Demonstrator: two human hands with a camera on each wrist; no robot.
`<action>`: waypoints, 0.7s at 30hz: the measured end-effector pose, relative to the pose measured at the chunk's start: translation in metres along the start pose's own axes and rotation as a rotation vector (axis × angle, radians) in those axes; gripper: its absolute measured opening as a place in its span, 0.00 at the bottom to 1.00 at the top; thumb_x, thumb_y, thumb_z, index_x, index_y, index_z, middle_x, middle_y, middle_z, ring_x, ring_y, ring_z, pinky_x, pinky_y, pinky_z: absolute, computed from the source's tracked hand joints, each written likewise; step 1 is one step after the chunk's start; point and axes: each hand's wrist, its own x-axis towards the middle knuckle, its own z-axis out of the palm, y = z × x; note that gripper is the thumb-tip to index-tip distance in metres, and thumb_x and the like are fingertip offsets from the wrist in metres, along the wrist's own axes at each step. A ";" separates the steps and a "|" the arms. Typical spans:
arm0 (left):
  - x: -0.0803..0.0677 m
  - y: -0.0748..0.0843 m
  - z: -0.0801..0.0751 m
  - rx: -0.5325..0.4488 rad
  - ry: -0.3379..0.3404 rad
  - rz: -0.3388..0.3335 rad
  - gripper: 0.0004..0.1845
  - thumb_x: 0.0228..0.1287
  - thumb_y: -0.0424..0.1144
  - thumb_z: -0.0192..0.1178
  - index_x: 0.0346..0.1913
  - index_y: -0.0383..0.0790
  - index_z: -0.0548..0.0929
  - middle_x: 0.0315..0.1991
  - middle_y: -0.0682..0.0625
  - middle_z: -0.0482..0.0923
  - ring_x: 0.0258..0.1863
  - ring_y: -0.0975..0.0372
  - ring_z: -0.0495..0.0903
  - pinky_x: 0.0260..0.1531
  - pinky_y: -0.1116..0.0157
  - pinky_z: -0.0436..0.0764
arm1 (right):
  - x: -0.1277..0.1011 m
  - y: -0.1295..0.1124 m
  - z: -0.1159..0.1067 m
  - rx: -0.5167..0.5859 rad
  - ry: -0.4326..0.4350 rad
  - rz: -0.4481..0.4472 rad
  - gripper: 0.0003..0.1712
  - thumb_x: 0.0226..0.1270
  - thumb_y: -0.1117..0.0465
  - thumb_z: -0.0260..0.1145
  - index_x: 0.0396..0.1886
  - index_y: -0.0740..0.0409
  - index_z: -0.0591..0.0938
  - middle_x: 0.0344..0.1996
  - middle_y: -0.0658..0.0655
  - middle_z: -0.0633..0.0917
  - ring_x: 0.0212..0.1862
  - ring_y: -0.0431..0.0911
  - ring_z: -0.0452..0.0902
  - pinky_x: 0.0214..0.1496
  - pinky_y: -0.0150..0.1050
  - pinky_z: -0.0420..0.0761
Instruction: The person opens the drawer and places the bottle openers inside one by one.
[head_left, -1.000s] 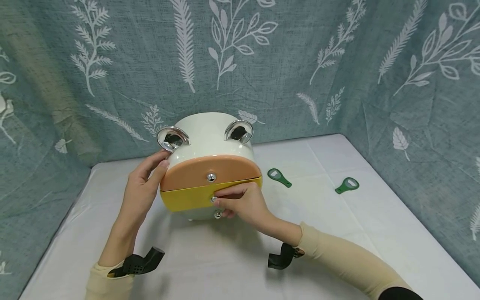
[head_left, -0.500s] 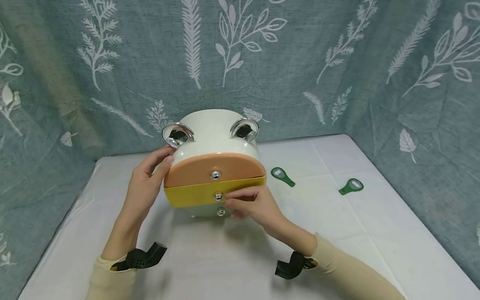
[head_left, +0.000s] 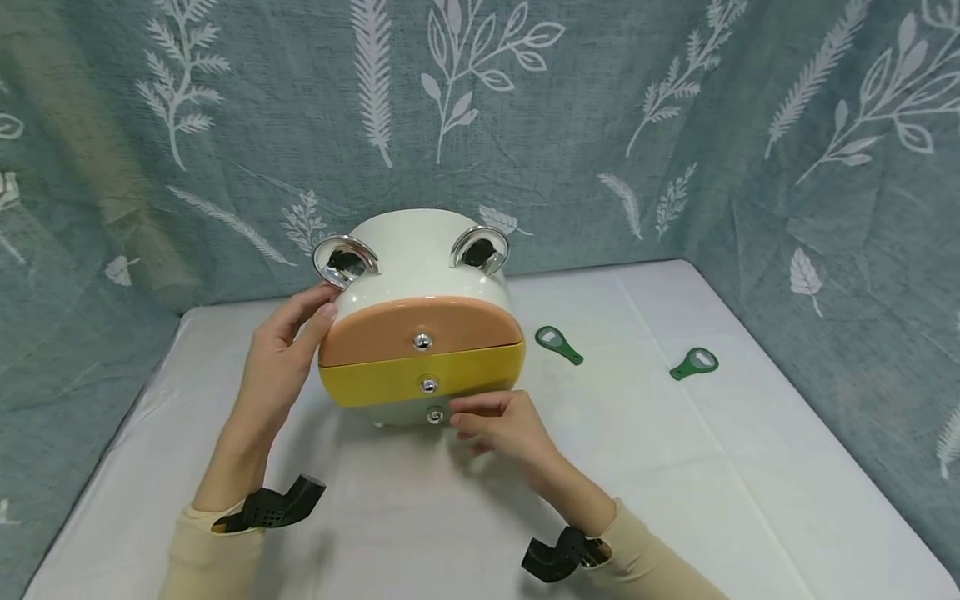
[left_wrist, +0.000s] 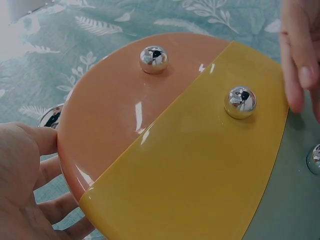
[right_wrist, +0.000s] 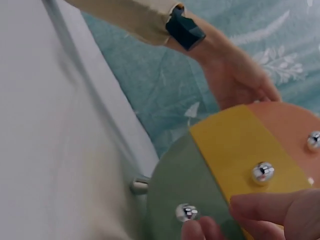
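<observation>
A frog-shaped drawer box stands on the table, white on top with two silver eyes. Its front stacks an orange drawer, a yellow drawer and a grey-green drawer, each with a round silver knob. My left hand rests against the box's left side, thumb at the orange edge and fingers spread further back. Low at the front, my right hand has its fingertips just right of the bottom knob. In the right wrist view those fingertips overlap the grey-green and yellow fronts, loosely bent, holding nothing.
Two green bottle openers lie on the white table to the right: one opener close to the box, another opener further out. A blue-green curtain with white leaves hangs behind and at the sides.
My right hand has let go of the yellow drawer's knob and moved down beside the bottom knob. My left hand stays at the box's side; the view has shifted slightly.
</observation>
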 end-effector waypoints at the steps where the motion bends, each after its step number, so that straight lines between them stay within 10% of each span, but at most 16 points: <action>1: 0.000 0.000 0.000 -0.001 -0.002 -0.001 0.24 0.75 0.47 0.54 0.68 0.39 0.74 0.66 0.48 0.70 0.70 0.60 0.59 0.69 0.47 0.54 | 0.001 0.002 0.001 0.006 -0.001 0.002 0.13 0.59 0.69 0.71 0.45 0.69 0.87 0.35 0.59 0.88 0.33 0.47 0.83 0.34 0.43 0.85; 21: -0.001 0.001 0.000 -0.002 -0.010 0.008 0.24 0.76 0.46 0.53 0.69 0.41 0.72 0.67 0.46 0.68 0.71 0.57 0.57 0.68 0.41 0.52 | 0.010 0.031 0.006 0.135 0.015 -0.005 0.14 0.62 0.66 0.72 0.46 0.68 0.87 0.40 0.67 0.86 0.33 0.49 0.86 0.35 0.42 0.85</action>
